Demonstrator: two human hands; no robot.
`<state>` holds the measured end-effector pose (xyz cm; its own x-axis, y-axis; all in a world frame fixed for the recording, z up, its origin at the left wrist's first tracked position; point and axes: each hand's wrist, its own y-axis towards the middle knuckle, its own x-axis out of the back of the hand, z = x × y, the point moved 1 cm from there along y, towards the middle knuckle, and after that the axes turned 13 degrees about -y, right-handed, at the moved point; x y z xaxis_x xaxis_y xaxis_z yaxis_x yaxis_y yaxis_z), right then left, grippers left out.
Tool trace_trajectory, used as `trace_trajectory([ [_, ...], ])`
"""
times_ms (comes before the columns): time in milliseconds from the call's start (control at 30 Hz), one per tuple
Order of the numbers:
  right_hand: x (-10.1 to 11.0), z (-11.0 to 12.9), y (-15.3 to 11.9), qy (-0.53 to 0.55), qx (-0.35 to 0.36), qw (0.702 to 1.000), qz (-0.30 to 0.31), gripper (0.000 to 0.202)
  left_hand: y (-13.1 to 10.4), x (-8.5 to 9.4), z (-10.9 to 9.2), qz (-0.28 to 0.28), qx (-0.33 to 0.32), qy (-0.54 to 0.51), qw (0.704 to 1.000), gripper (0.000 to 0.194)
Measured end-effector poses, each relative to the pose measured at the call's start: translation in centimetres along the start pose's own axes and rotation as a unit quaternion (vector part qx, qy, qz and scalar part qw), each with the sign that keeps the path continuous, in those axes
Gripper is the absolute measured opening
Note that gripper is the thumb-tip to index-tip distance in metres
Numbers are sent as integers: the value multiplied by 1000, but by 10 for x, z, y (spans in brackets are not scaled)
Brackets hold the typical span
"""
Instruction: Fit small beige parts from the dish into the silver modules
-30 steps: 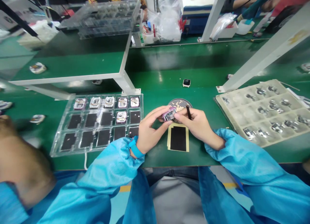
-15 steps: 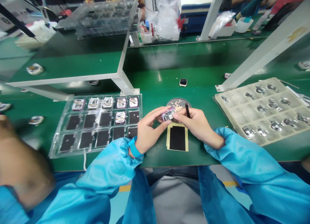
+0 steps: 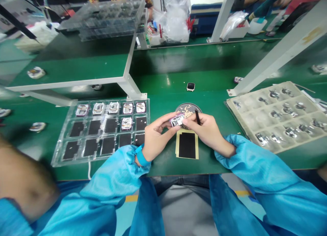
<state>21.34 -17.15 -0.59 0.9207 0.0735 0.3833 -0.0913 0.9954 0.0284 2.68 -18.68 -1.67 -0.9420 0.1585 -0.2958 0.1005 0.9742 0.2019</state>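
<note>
My left hand (image 3: 158,135) is closed around the edge of a smartwatch case (image 3: 176,120), purple-rimmed with silvery inner parts facing up. My right hand (image 3: 208,130) has its thumb and finger pressed at the right side of that case. A slim black tool (image 3: 197,117) sticks up out of the right fingers; its working end is hidden. Just behind the hands is a round perforated dish (image 3: 187,105) with many small pale pieces. Below them lies a black sheet on yellowish backing (image 3: 187,145).
To the left is a clear compartment tray (image 3: 57,157) with several watch cases and black pads. A pale tray (image 3: 252,117) of small metal parts lies right. A watch (image 3: 190,87) sits on the green belt (image 3: 163,82) behind. Metal shelf legs (image 3: 131,86) flank the workspace. A co-worker's arm (image 3: 22,181) shows at left.
The watch and other cases on the green belt have shifted slightly left. The case in my hands has tilted a little; both hands stay almost in place.
</note>
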Motion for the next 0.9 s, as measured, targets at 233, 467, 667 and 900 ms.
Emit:
trace_trajectory([
  [233, -6, -1, -2, 58, 51, 997, -17, 22, 2, 1, 5, -3, 76, -115, 991, 43],
  [467, -16, -4, -4, 77, 10, 997, 27, 28, 0, -3, 9, -7, 101, -114, 988, 35],
  [667, -13, -10, -5, 10, 28, 999, -13, 20, -3, -5, 4, 26, 10, 119, 993, 35],
  [900, -14, -4, -9, 30, 55, 998, -1, 21, -5, -6, 2, 4, -8, 129, 992, 27],
])
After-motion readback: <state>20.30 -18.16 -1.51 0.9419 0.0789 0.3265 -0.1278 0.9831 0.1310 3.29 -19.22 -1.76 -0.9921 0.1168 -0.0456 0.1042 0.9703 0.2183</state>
